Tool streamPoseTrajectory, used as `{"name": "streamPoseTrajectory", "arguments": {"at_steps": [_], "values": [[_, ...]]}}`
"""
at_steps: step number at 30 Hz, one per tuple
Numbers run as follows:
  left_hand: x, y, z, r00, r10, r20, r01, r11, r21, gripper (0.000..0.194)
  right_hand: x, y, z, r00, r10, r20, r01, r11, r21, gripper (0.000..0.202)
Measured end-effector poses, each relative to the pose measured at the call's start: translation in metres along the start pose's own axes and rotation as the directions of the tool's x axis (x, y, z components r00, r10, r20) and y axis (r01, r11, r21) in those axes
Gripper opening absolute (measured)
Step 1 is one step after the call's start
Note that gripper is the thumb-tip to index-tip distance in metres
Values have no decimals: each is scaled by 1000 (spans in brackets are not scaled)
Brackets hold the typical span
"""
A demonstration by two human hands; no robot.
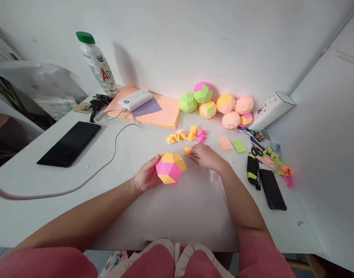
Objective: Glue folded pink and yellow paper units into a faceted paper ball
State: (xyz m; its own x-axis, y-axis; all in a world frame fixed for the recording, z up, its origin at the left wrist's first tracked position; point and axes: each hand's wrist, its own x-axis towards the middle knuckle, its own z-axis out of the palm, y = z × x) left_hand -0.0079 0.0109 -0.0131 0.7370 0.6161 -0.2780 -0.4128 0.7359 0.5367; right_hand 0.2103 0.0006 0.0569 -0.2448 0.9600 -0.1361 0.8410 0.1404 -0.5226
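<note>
My left hand (147,173) is closed around the side of a faceted paper ball (170,168) with pink and orange faces, held above the table. Just right of the ball, my right hand (205,155) pinches a small folded orange paper piece (187,151) between thumb and fingers. The piece and the ball are slightly apart. Beyond my hands lie several loose folded orange pieces (173,138) and a small cluster of pink pieces (201,136). Right of them are a peach paper pad (225,143) and a green paper pad (239,146).
Several finished paper balls (225,103) are stacked against the wall. A white box (271,110), scissors (256,151), a utility knife (252,170) and a black pouch (272,189) line the right side. Leftward are a phone (69,144), a cable (114,143), a power bank (135,100) and a bottle (97,65).
</note>
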Motion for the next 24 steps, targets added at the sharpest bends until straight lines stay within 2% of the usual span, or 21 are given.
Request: {"name": "streamPoseTrajectory", "arguments": {"at_steps": [4, 7, 11, 14, 17, 19, 21, 22, 24], "values": [[1, -1, 3, 999, -19, 32, 17, 999, 45, 40, -3, -8, 1, 997, -80, -10, 80, 988, 130, 23], [1, -3, 2, 997, -50, 54, 43, 992, 119, 32, -3, -9, 3, 996, -83, -33, 88, 973, 214, 21], [-1, -4, 0, 983, -135, 123, 100, 962, 255, 29, 0, -1, 0, 994, 17, -108, -13, 999, 34, 19], [-3, -4, 0, 963, -185, 193, 108, 930, 352, 25, 0, 7, -8, 995, 82, -52, -88, 990, -113, 19], [-3, -4, 0, 964, -180, 196, 100, 927, 361, 24, -3, 13, -18, 989, 141, -51, -149, 956, -252, 22], [-4, -4, -1, 968, -172, 181, 100, 932, 347, 25, -7, 14, -23, 959, 257, -121, -284, 889, -360, 27], [-4, -4, 0, 969, -169, 179, 100, 935, 339, 25, -10, 15, -26, 891, 426, -156, -449, 780, -435, 38], [-5, -5, 1, 969, -170, 180, 101, 936, 338, 26, -11, 16, -27, 853, 501, -145, -508, 735, -449, 43], [-5, -5, 2, 968, -177, 179, 109, 936, 334, 27, -13, 20, -26, 801, 594, -77, -563, 703, -434, 47]]}}
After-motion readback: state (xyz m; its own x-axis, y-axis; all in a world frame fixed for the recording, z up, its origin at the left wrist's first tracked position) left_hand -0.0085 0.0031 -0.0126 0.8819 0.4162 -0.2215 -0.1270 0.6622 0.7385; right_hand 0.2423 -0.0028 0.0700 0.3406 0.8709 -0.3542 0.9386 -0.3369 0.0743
